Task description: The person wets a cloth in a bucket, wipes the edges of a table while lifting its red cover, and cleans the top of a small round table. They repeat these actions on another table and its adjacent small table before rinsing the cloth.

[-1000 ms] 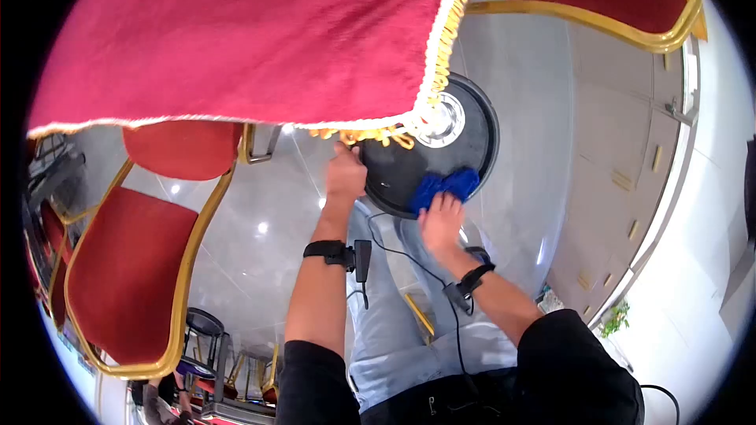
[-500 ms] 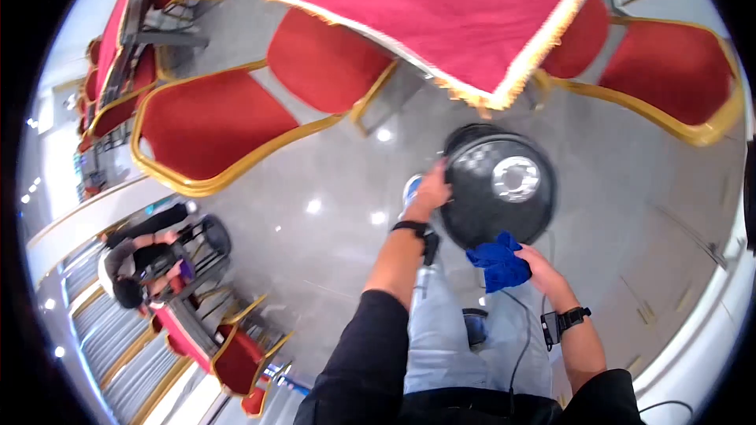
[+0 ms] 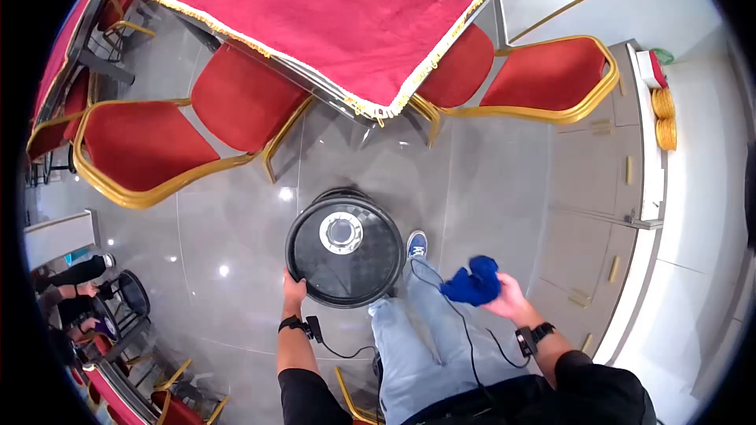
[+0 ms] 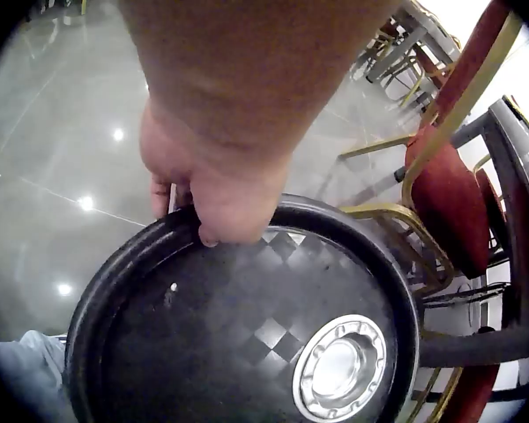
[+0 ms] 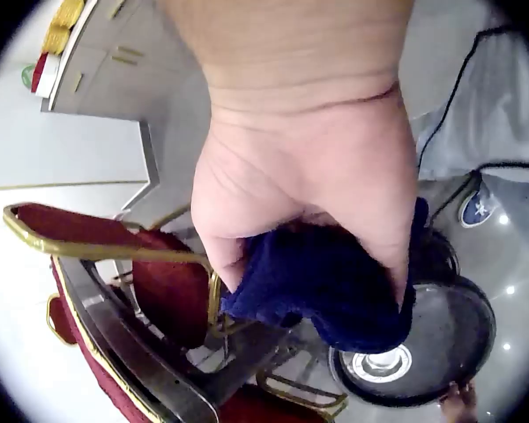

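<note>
Now left hand (image 3: 294, 290) grips rim of black disc (image 3: 356, 269); right hand (image 3: 508, 296) clutches blue cloth (image 3: 471, 283), seemingly bunched.

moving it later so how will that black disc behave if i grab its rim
Probably stiff: the disc shows no sag though the left hand grips only its rim. Likely manageable weight, with one hand alone on it. Being round, it could roll if set on edge.

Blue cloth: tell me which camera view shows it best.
The right wrist view: the blue cloth fills mid-frame, gripped by the right hand. The head view shows it small; the left wrist view lacks it.
</note>
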Tool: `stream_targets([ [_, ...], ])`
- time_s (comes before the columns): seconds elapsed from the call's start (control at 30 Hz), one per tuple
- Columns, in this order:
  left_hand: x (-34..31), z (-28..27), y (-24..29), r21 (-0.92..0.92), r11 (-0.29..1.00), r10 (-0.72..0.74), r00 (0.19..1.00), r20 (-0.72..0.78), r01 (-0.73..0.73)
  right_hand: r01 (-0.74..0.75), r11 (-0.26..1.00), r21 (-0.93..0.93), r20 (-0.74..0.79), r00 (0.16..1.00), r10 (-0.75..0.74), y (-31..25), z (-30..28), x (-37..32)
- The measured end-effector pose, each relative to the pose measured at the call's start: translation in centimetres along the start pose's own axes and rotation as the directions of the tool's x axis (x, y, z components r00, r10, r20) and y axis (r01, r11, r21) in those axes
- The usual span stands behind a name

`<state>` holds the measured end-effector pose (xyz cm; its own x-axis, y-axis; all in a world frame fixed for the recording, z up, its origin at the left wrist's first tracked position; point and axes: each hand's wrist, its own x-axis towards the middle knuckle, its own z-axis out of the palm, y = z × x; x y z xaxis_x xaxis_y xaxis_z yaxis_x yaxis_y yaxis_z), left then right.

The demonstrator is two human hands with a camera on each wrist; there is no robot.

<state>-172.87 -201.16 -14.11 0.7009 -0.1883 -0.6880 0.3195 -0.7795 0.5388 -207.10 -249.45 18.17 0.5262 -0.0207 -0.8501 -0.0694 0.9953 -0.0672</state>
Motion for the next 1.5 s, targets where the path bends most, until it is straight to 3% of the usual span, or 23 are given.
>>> stream_targets([
  [0.1,-6.0,-3.6,8.4,0.291,0.943,-0.145,0.986,-0.085,0.164,-0.015,0.999,-0.034,-0.007,1.000,0.014,-0.5,5.9,2.8],
  [0.13,-5.2,-3.5,6.9,0.360,0.928,-0.032,0.981,-0.189,0.099,0.038,0.998,-0.048,-0.016,0.999,-0.039,-0.7,10.1,3.7],
  [0.2,-5.0,-6.3,12.8,0.248,0.968,0.078,0.972,-0.221,-0.021,0.117,0.991,-0.067,0.184,0.977,-0.103,-2.3,13.7,7.6],
  [0.3,-9.4,-9.8,32.1,0.200,0.876,0.480,0.832,-0.280,-0.438,0.427,0.903,-0.039,0.096,0.902,-0.422,-4.3,20.9,14.6],
  [0.33,-10.3,-10.9,38.4,0.255,0.764,0.642,0.737,-0.212,-0.593,0.479,0.878,-0.003,0.120,0.872,-0.475,-4.9,23.7,16.6],
  [0.37,-10.3,-11.0,44.4,0.233,0.691,0.721,0.674,-0.161,-0.684,0.612,0.791,-0.024,0.289,0.761,-0.580,-5.4,26.6,18.6],
  [0.4,-11.3,-11.2,51.2,0.166,0.672,0.739,0.670,-0.077,-0.722,0.632,0.770,-0.086,0.209,0.767,-0.607,-5.4,29.3,20.5],
  [0.47,-8.5,-8.3,64.3,0.307,0.504,0.854,0.519,-0.035,-0.808,0.757,0.607,-0.242,0.295,0.653,-0.698,-5.6,32.5,25.4],
  [0.53,-4.9,-5.5,70.5,0.441,0.385,0.895,0.445,0.035,-0.811,0.781,0.294,-0.552,0.375,0.547,-0.749,-3.6,31.6,29.1],
  [0.57,-3.8,-4.2,72.6,0.537,0.342,0.893,0.444,0.070,-0.772,0.841,0.240,-0.485,0.492,0.490,-0.719,-6.7,32.3,25.0],
  [0.63,-0.8,-1.9,73.3,0.585,0.406,0.812,0.571,0.122,-0.702,0.838,0.203,-0.507,0.528,0.488,-0.695,-12.5,33.0,25.1],
  [0.73,-0.5,-0.3,73.8,0.730,0.362,0.771,0.626,0.115,-0.580,0.808,0.177,-0.562,0.305,0.401,-0.864,-24.3,35.2,30.6],
  [0.9,-0.1,0.2,73.9,0.730,0.416,0.763,0.645,0.045,-0.543,0.785,0.289,-0.548,0.025,0.361,-0.932,-51.5,40.9,31.3],
  [0.97,0.1,0.2,73.5,0.717,0.432,0.768,0.640,0.026,-0.547,0.821,0.159,-0.549,0.008,0.195,-0.981,-61.0,42.6,33.4],
  [1.03,0.1,0.2,73.0,0.690,0.471,0.768,0.640,-0.015,-0.550,0.891,0.095,-0.443,0.068,0.139,-0.988,-70.1,42.5,36.4],
  [1.13,1.0,0.3,71.4,0.639,0.508,0.788,0.611,-0.074,-0.577,0.823,0.056,-0.566,0.094,0.132,-0.987,-78.9,42.8,37.2],
  [1.23,0.8,-0.2,71.9,0.669,0.530,0.736,0.675,-0.058,-0.521,0.860,0.085,-0.504,0.145,0.181,-0.973,-79.9,41.1,38.2],
  [1.3,0.3,-0.6,73.9,0.668,0.526,0.739,0.672,-0.052,-0.527,0.895,0.218,-0.390,0.064,0.263,-0.963,-75.3,42.1,35.7],
  [1.37,0.5,-2.2,78.4,0.613,0.619,0.625,0.781,-0.004,-0.492,0.854,0.304,-0.423,0.047,0.355,-0.934,-69.2,39.6,36.6],
  [1.4,2.6,-1.8,81.0,0.614,0.574,0.704,0.709,-0.032,-0.542,0.769,0.515,-0.379,-0.128,0.507,-0.852,-65.1,40.8,35.3],
  [1.43,3.6,-0.4,83.8,0.609,0.541,0.762,0.644,-0.063,-0.580,0.827,0.293,-0.479,0.017,0.343,-0.939,-60.5,41.0,32.5],
  [1.47,4.6,1.8,88.6,0.565,0.447,0.845,0.535,-0.011,-0.693,0.744,0.181,-0.643,0.099,0.315,-0.944,-56.4,40.0,31.2],
  [1.5,5.4,4.0,94.4,0.497,0.408,0.837,0.532,0.132,-0.766,0.777,0.295,-0.557,0.141,0.439,-0.888,-52.7,39.6,28.8],
])
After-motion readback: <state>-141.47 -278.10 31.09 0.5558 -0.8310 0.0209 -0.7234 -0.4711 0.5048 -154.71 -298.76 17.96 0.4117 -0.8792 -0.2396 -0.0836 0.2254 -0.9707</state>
